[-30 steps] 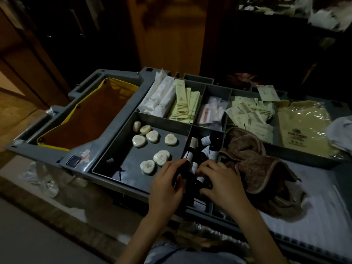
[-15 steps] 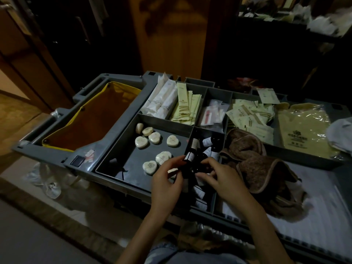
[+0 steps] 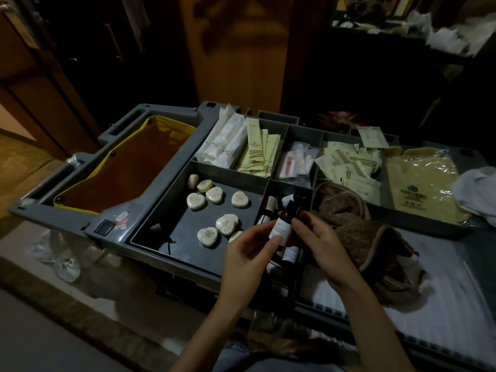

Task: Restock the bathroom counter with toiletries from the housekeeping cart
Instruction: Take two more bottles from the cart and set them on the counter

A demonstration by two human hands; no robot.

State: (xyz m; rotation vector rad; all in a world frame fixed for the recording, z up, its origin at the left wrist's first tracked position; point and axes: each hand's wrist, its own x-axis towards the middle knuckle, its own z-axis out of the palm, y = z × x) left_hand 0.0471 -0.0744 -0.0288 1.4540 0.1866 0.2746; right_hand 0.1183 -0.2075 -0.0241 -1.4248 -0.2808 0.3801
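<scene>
- Amber glass with a white label: the small bottle (image 3: 282,225) sits pinched in the left hand (image 3: 245,255), thumb on the lower edge of the label and the other fingers curled round behind it.
- The right hand (image 3: 323,245) has its fingertips (image 3: 299,224) curled in against the bottle's right side. It's honestly too dark to tell if they grip it or just touch it.
- The bottle is roughly upright, cap pointing away, and hangs just above the narrow compartment (image 3: 291,185) where the spare bottles (image 3: 290,255) lie in a jumble.
- Going outward, there are heart-shaped soaps (image 3: 214,195) in the tray to the left and a brown towel (image 3: 351,229) bunched up just to the right. Everything sits on the grey housekeeping cart (image 3: 80,218).
- My guess is this is the picking stage, so nothing has reached the bathroom counter yet.
- What could go wrong:
  - That thumb-on-label pinch looks light, and smooth glass could slip and drop back onto the other bottles.
  - In this dim light it'd be easy to misread the label and grab a duplicate product.
  - Reaching in for another bottle with both hands busy could knock the rest around or snag the towel.
</scene>
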